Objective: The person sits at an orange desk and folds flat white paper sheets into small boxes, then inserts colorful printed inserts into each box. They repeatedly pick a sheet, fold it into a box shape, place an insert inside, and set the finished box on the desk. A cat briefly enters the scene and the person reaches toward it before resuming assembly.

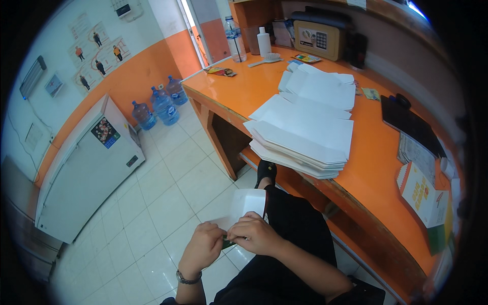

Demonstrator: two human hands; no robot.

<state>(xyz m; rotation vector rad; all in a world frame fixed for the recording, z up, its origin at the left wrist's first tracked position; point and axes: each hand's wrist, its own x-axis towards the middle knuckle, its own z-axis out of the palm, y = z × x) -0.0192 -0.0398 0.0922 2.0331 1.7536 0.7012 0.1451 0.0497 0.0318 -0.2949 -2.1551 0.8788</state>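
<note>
The left hand [204,245] and right hand [258,236] pinch a white box [254,200], maybe to steady it. Flat cards [310,129] lie by the desk's [221,94] front edge, likely for easy reach.

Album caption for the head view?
Left fingers and right fingers hold a white carton beside an orange desk bearing stacked white cardboard.

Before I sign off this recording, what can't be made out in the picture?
In the head view:
White carton: lower part covered by the left hand and right hand; left side blurred.
White cardboard stack: number of sheets, as they overlap tightly.
Safe: inside, hidden by its shut door.
Wall posters: writing too small.
Desk: right end, cut off by the dark lens rim.
</note>
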